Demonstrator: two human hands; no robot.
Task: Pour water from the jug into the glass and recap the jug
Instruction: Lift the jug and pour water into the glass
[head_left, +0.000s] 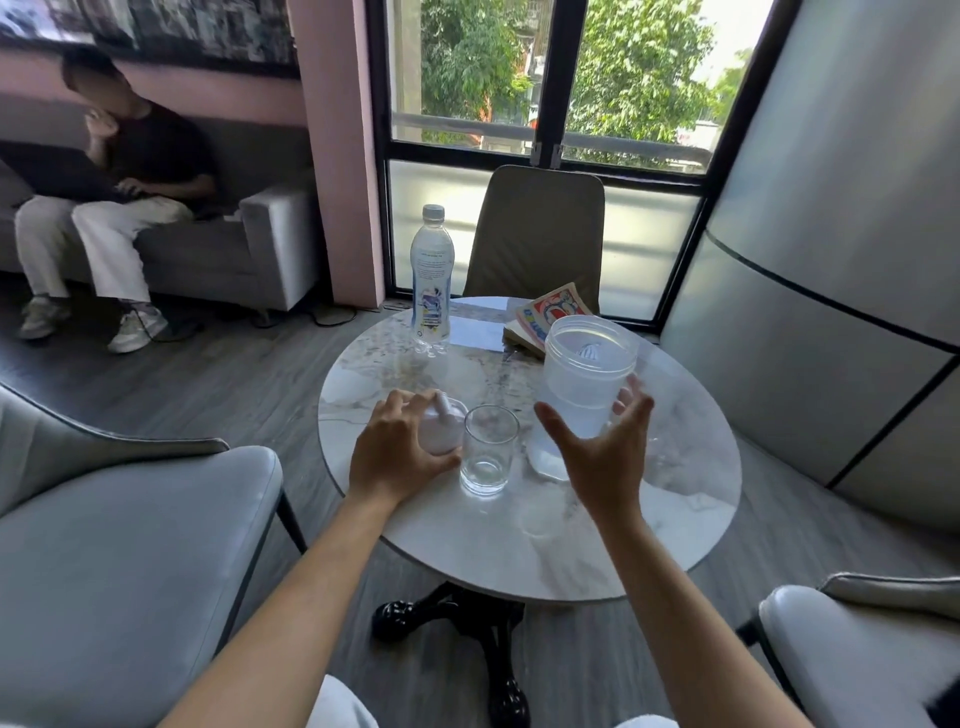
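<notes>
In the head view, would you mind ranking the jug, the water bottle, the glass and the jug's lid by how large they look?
1. Jug, largest.
2. Water bottle: taller but slimmer, and farther from the camera, so this ranking is unsure.
3. Glass.
4. Lid, mostly hidden under the left hand, so unsure against the glass.

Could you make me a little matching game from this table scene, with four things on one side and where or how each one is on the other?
Things:
1. clear drinking glass
2. translucent plastic jug
3. pale round jug lid
4. clear plastic water bottle

States:
A. under the left hand
B. capped, at the table's far side
C. uncapped, in front of the open right hand
D. almost empty, between the hands

Pairs: 1-D, 2-C, 3-A, 4-B
</notes>
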